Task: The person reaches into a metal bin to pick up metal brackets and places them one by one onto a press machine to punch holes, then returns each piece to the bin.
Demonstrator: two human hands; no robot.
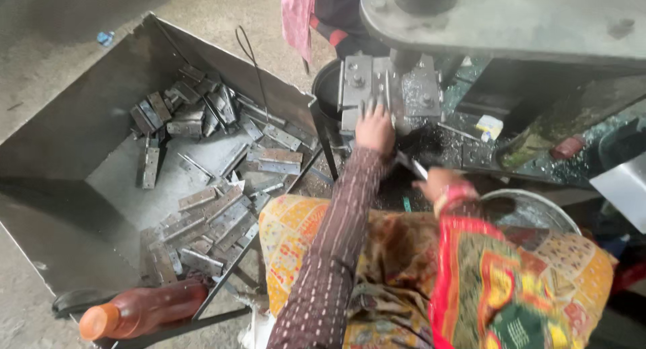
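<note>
My left hand (375, 128), in a brown dotted sleeve, reaches forward and rests with spread fingers on the grey metal fixture (390, 88) of a machine. My right hand (437, 183), a red bangle at its wrist, sits lower and to the right. It grips a thin flat metal strip (412, 166) that points up and left towards the fixture. The strip is blurred. Patterned yellow and red cloth covers my lap (471, 268) below both hands.
A large open sheet-metal bin (81, 120) on the left holds several flat grey hinge plates (222, 214). An orange-capped bottle of reddish liquid (141, 310) lies at its near corner. A round metal bowl (531, 211) is at right, and the machine's heavy arm (511, 19) is overhead.
</note>
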